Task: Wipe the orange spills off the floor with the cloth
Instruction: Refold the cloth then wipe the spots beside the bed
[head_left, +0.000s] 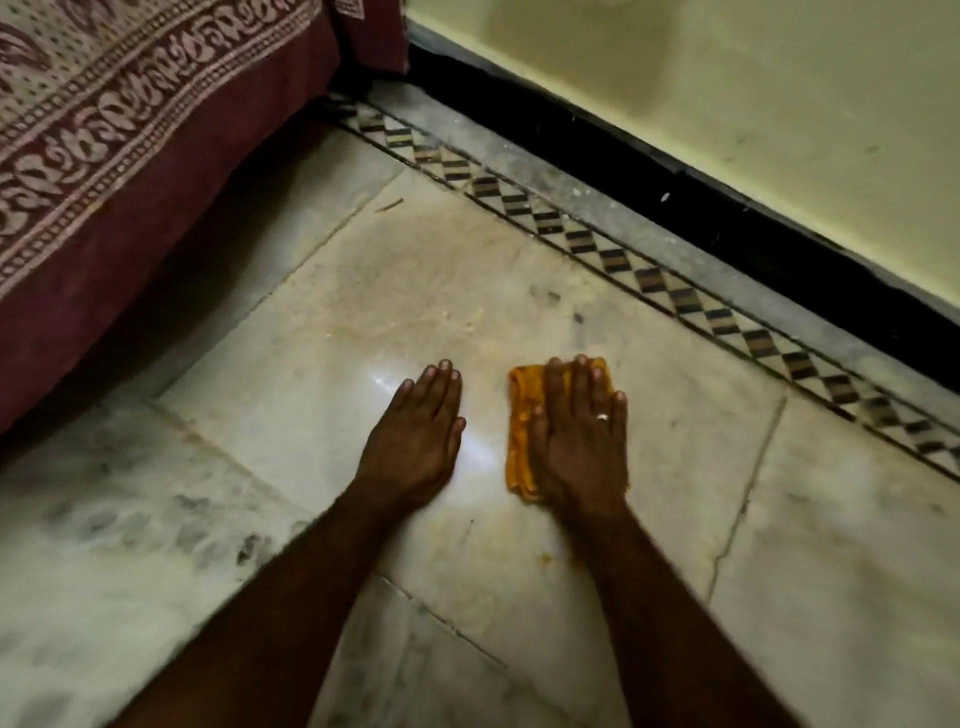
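Both hands are palm-down on the marble floor (831, 519) — left hand (415, 441) flat on bare tile, fingers straight, holding nothing, likely just propping body weight. Right hand (576, 441) lies over the folded cloth (522, 415), fingers straight, pressing rather than gripping — a flat palm loads the whole pad for wiping. Small orange spill (545, 558) sits just behind that wrist; faint yellowish smears (467, 317) lie ahead, toward the patterned border (649, 280).

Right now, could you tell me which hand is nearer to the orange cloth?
The right. The right hand presses flat on the orange cloth; the left hand lies flat on the floor just left of it, apart.
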